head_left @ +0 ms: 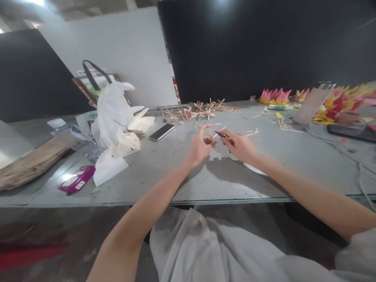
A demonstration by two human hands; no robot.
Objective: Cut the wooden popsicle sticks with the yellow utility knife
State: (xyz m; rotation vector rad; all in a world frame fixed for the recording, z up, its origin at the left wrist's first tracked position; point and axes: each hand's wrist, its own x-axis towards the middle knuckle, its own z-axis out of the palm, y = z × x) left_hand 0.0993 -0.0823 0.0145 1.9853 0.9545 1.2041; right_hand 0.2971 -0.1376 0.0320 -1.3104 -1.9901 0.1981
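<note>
Shirt, then tool between right fingers.

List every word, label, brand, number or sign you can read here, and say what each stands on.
No text is sharp enough to quote.
White plastic bag: faint reddish print, too blurred to read.
Purple item: pale label patches, nothing legible.
Paper behind the clear bottle: dark marks, too small to read.
Yellow-and-black tool in the right hand: no lettering can be made out.
</note>
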